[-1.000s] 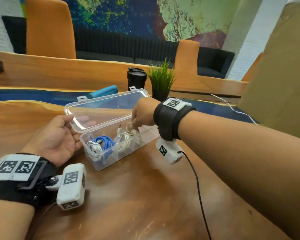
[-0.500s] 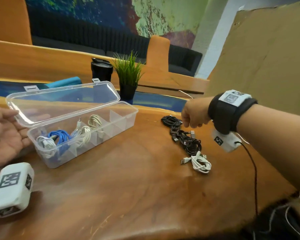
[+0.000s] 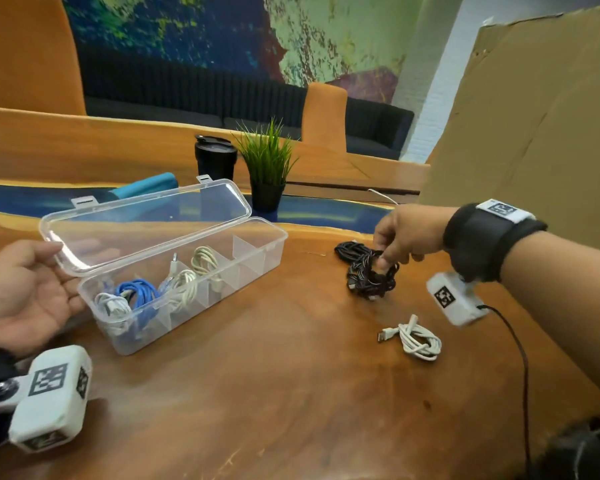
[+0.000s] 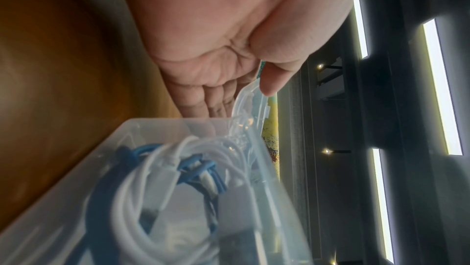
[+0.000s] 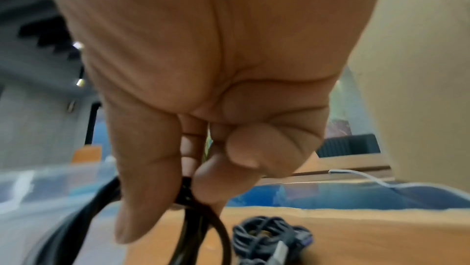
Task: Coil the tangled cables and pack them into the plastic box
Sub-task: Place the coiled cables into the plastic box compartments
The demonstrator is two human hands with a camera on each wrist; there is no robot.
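The clear plastic box (image 3: 253, 258) stands on the wooden table with its lid (image 3: 146, 220) tilted open. Its left compartments hold a white cable (image 3: 113, 304), a blue cable (image 3: 137, 291) and two cream coils (image 3: 194, 271); the right compartments are bare. My left hand (image 3: 61, 258) pinches the lid's left end, thumb (image 4: 269, 86) on the rim and fingers behind. My right hand (image 3: 385, 261) pinches a black braided cable bundle (image 3: 371, 278) between thumb and fingers (image 5: 211, 185). A second black cable (image 3: 349, 249) lies just behind it. A white coiled cable (image 3: 418, 341) lies nearer me.
A black tumbler (image 3: 215, 157), a small potted plant (image 3: 265, 161) and a teal object (image 3: 146, 183) stand behind the box. A tall cardboard sheet (image 3: 534, 116) walls off the right side. A thin white wire (image 3: 381, 195) trails along the far edge.
My right hand left the box, swung right to the cable pile and took hold of the black bundle. The left hand stayed on the lid.
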